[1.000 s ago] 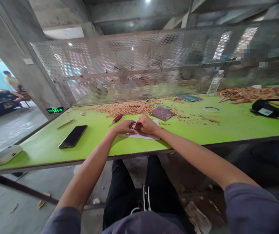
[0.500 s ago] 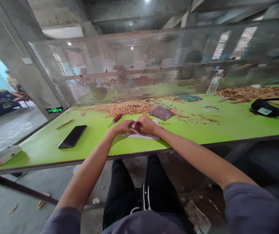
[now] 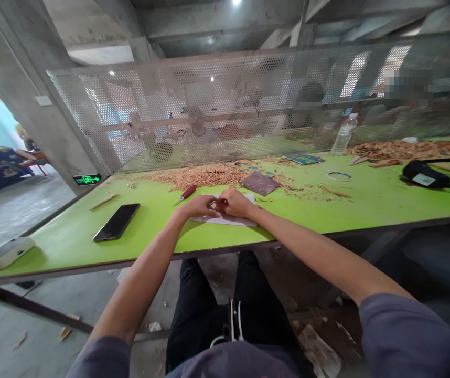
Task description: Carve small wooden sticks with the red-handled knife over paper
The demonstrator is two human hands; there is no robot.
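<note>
Close together over a white sheet of paper [image 3: 246,221] near the table's front edge are both of my hands. My left hand [image 3: 200,206] curls its fingers round a small pale piece [image 3: 213,205], mostly hidden by the fingers. Pressed against that piece, my right hand [image 3: 236,203] is closed in a pinch; what it pinches is too hidden to name. A carving knife with a red handle [image 3: 189,191] lies just beyond my left hand. Past the right hand is a flat brownish sheet [image 3: 260,182].
Wood shavings [image 3: 205,176] are heaped behind the hands, before a perforated metal screen [image 3: 209,115]. A phone [image 3: 117,222] and a white box [image 3: 7,253] lie left. Rightward are a plastic bottle [image 3: 343,136], a ring [image 3: 339,176] and a black strapped object [image 3: 425,174].
Both hands stay at the same spot over the paper, with only a slight shift of the fingers. The view has moved very slightly; the things on the table lie as before.
</note>
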